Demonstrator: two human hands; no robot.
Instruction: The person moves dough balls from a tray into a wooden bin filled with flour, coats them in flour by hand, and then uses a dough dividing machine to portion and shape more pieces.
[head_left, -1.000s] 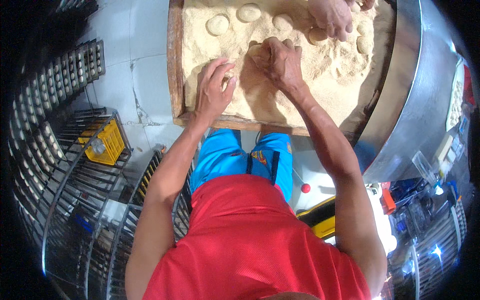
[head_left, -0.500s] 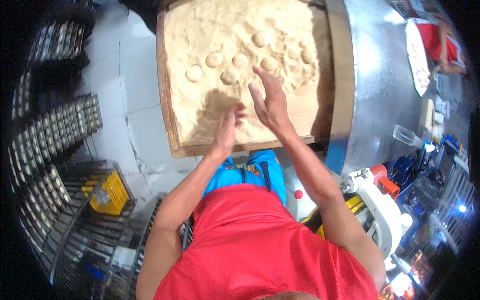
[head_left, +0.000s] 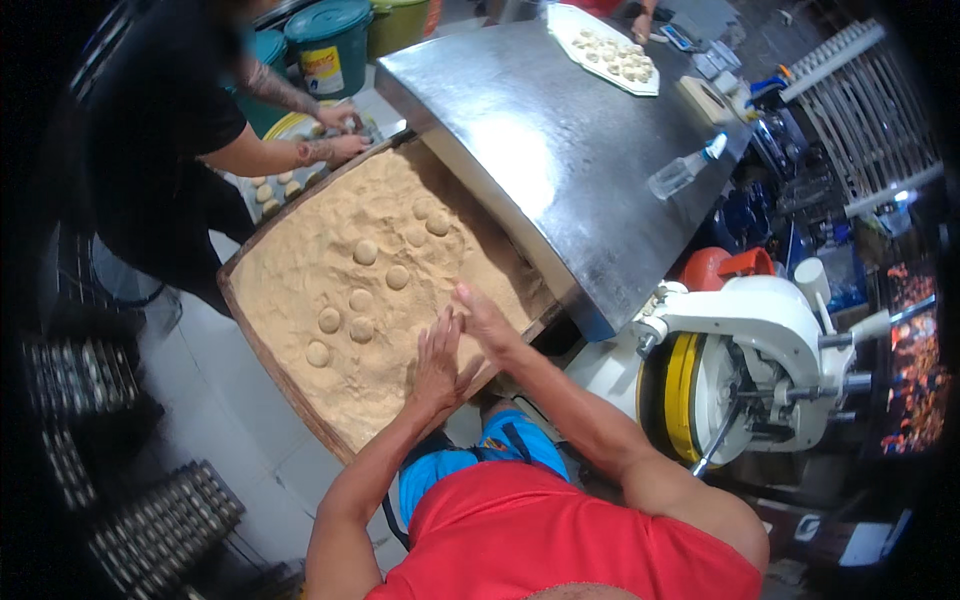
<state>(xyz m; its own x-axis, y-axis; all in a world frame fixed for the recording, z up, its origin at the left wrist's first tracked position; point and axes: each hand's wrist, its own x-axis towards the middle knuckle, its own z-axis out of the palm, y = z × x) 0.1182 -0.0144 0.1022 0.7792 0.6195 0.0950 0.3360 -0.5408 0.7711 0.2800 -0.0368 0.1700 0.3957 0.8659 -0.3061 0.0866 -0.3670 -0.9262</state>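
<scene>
Over the near part of a wooden tray (head_left: pixel 300 406) filled with pale, crumb-like meal (head_left: pixel 300 260), my two hands are close together. My left hand (head_left: pixel 436 368) is open with its fingers stretched forward and apart. Beside it on the right, my right hand (head_left: pixel 486 322) is also open, fingers extended, with nothing visible in it. Several round, flattened dough pieces lie on the meal beyond my hands, among them one dough piece (head_left: pixel 361 329) nearest my left hand and another dough piece (head_left: pixel 397 277) farther off. Whether my hands touch each other I cannot tell.
A steel table (head_left: pixel 480 110) adjoins the tray's right, bearing a spray bottle (head_left: pixel 680 172) and a white tray of dough pieces (head_left: pixel 610 58). A white machine (head_left: pixel 740 340) stands at right. Across the tray, a person in black (head_left: pixel 165 120) handles pieces on another tray.
The view has swung toward the right, bringing the co-worker and more of the steel table into sight. My hands have come closer together near the tray's near edge.
</scene>
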